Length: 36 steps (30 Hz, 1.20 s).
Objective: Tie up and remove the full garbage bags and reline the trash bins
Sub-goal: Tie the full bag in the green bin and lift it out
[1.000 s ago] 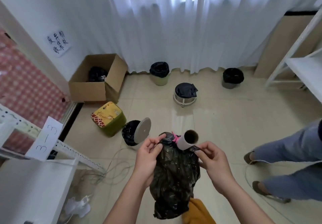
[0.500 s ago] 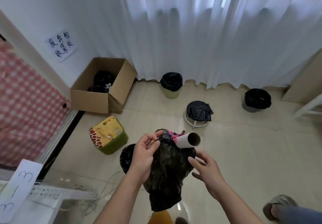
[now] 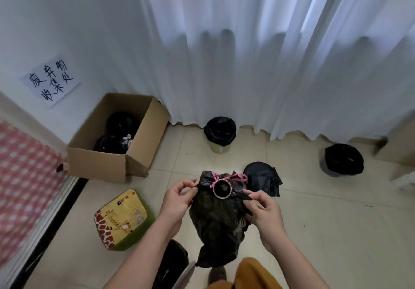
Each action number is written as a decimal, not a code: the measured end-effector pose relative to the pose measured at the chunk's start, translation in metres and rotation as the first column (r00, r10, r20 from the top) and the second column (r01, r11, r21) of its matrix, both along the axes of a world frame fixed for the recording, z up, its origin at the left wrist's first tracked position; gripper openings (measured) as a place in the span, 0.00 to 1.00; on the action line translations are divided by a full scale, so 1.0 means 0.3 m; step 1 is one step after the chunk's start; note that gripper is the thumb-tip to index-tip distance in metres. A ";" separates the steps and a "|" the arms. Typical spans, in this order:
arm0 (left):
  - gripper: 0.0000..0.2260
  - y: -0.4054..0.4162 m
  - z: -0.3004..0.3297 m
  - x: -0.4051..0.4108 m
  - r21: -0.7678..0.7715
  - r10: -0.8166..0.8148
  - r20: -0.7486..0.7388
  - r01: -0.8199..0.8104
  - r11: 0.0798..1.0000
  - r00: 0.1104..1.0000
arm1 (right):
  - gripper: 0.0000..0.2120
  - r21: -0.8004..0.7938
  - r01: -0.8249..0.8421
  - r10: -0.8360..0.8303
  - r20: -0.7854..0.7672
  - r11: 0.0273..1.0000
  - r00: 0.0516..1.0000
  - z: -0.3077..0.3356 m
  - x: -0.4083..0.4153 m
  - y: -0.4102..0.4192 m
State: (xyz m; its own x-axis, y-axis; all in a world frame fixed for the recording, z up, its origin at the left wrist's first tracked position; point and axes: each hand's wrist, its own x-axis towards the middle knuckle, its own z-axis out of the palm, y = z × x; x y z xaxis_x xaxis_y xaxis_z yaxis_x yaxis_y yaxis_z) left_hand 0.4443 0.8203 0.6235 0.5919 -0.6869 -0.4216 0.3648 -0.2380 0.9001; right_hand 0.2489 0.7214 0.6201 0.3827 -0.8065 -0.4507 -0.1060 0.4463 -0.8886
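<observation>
Hands have changed their hold: a moment ago the right hand hung loose under the cardboard tube; now its grip is clamped on a corner of the black garbage bag at three o'clock of the tube, while the left hand keeps pinching the opposite corner at nine o'clock. I'd say the mouth is about to be knotted. The bag hangs in mid-air before the person, pink drawstring looped at its top. The cardboard box at ten o'clock already holds dark bags. The bin at six o'clock is half hidden behind a forearm; its lining is hard to judge.
</observation>
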 end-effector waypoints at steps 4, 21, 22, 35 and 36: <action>0.13 -0.197 0.032 0.178 -0.044 -0.006 -0.039 0.004 0.999 0.999 | 0.12 -0.060 -0.027 0.028 0.019 0.998 0.999 0.035 0.182 -0.217; 0.11 -0.671 0.043 0.973 0.076 0.474 0.040 -0.475 0.876 0.880 | 0.15 -0.078 -0.520 0.521 -0.006 0.851 0.854 0.004 1.244 -0.980; 0.10 -0.661 0.035 1.021 0.091 0.506 0.040 -0.508 0.857 0.861 | 0.16 -0.075 -0.560 0.562 -0.003 0.825 0.827 0.000 1.326 -0.990; 0.04 -0.698 -0.048 1.856 0.157 0.643 -0.059 -0.629 0.761 0.764 | 0.15 0.027 -0.634 0.635 -0.022 0.773 0.772 -0.094 2.219 -1.025; 0.04 -0.706 -0.046 1.923 0.151 0.632 -0.057 -0.619 0.771 0.773 | 0.12 0.021 -0.630 0.630 -0.019 0.777 0.776 -0.088 2.282 -1.031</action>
State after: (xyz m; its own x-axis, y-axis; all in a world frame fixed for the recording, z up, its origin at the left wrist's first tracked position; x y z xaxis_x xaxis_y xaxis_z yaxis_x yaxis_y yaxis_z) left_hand 1.0212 0.6086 0.6099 0.8238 -0.1208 -0.5538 0.5550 -0.0263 0.8314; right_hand 0.9335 0.4121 0.5936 0.7923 -0.3834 -0.4747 -0.3883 0.2833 -0.8769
